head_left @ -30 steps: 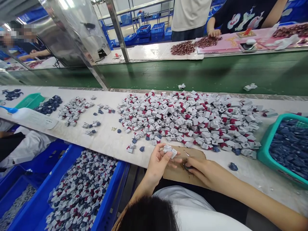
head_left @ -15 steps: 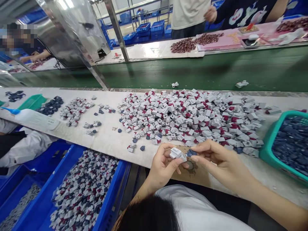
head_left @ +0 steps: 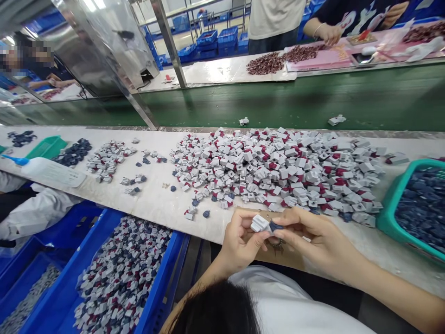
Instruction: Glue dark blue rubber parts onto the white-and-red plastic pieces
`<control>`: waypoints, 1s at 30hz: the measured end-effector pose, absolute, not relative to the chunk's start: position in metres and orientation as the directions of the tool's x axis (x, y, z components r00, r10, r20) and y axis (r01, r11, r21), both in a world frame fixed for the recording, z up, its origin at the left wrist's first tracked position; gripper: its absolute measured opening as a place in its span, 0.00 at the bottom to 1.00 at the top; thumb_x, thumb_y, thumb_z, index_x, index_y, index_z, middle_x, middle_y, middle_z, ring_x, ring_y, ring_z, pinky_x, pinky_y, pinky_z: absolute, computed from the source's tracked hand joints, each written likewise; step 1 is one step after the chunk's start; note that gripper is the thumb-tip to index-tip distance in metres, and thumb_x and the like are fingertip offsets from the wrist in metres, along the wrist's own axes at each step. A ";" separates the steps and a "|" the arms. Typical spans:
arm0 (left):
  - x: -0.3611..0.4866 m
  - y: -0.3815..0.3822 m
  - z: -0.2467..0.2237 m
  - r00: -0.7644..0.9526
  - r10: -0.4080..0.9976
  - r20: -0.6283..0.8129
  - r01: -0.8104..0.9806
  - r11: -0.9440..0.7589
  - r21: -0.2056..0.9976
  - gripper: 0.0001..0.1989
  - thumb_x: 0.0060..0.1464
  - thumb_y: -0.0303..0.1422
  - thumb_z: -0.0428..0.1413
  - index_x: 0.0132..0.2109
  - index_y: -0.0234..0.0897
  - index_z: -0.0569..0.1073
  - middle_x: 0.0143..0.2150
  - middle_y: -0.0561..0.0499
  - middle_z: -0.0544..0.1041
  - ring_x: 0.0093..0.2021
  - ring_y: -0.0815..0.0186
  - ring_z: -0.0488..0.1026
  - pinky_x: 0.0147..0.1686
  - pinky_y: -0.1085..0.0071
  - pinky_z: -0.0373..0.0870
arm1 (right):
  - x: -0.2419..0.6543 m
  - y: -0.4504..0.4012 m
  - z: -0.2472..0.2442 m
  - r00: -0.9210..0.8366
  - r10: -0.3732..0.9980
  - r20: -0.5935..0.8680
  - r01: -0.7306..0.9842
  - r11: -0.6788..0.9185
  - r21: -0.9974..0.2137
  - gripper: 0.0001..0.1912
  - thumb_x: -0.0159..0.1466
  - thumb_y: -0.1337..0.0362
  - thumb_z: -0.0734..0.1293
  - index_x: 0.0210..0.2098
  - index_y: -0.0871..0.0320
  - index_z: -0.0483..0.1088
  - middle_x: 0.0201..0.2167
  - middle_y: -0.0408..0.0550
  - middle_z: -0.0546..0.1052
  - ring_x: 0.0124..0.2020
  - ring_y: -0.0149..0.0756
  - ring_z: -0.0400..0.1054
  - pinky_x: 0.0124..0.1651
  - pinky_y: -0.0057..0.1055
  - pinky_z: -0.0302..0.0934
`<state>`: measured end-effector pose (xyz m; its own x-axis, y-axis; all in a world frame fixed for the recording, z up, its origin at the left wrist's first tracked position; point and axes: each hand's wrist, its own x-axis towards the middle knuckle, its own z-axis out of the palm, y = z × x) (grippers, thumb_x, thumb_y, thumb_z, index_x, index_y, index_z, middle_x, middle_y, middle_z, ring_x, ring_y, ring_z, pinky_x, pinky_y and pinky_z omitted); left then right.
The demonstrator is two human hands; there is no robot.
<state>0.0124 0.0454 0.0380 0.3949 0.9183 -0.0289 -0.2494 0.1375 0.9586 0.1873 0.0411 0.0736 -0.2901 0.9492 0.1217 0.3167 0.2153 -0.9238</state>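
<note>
Between the fingers of my left hand (head_left: 239, 241) is a small light-grey plastic part (head_left: 259, 224) with a blocky, ridged end. My right hand (head_left: 309, 234) pinches a small dark-blue plastic piece (head_left: 276, 226) by thumb and fingertips. The blue piece meets the right end of the grey part; whether they are joined I cannot tell. Both hands are above a brown cardboard sheet (head_left: 290, 255) at the table's near edge. Just beyond them lies a large heap of grey and dark-red parts (head_left: 278, 167).
A green basket (head_left: 385, 218) of dark-blue pieces stands at the right. Below left is a blue crate (head_left: 167, 273) full of assembled parts. A white bottle (head_left: 52, 171) lies at the left. Past the table runs a green conveyor belt (head_left: 215, 106), with other people working beyond it.
The blue piece in my right hand has come up against the grey part, and my hands are closer together. Two grey parts on the belt have shifted left. A co-worker's hand has lowered to the far table.
</note>
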 end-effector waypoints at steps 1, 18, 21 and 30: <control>0.013 0.047 0.038 0.406 0.914 -0.024 -0.234 0.129 0.964 0.15 0.55 0.39 0.56 0.43 0.39 0.60 0.30 0.54 0.70 0.25 0.73 0.68 0.23 0.78 0.66 | 0.188 0.041 0.072 -0.292 0.951 0.104 0.302 0.195 -0.933 0.09 0.65 0.58 0.63 0.37 0.58 0.69 0.26 0.44 0.73 0.23 0.29 0.68 0.24 0.23 0.62; 0.046 0.065 0.046 0.178 0.870 0.459 0.278 -0.492 0.825 0.21 0.64 0.43 0.31 0.32 0.39 0.61 0.28 0.48 0.69 0.30 0.63 0.66 0.33 0.64 0.62 | 0.129 0.079 0.104 -0.084 0.880 -0.468 -0.267 -0.473 -0.840 0.32 0.54 0.33 0.60 0.27 0.59 0.68 0.22 0.49 0.75 0.26 0.36 0.70 0.32 0.30 0.66; 0.047 0.065 0.039 0.167 0.891 0.423 0.292 -0.455 0.842 0.22 0.63 0.45 0.31 0.31 0.40 0.61 0.26 0.48 0.68 0.27 0.62 0.65 0.31 0.62 0.62 | 0.126 0.074 0.093 0.042 0.924 -0.380 -0.305 -0.351 -0.885 0.34 0.54 0.31 0.58 0.24 0.58 0.65 0.19 0.48 0.73 0.24 0.36 0.69 0.31 0.30 0.66; -0.024 0.066 0.037 0.041 0.972 0.232 0.355 -0.231 0.906 0.17 0.61 0.44 0.40 0.32 0.42 0.66 0.22 0.51 0.69 0.20 0.63 0.66 0.19 0.66 0.64 | 0.156 0.075 0.084 0.091 0.993 -0.077 -0.101 -0.068 -0.993 0.25 0.67 0.43 0.50 0.40 0.53 0.68 0.41 0.53 0.76 0.45 0.42 0.72 0.47 0.35 0.68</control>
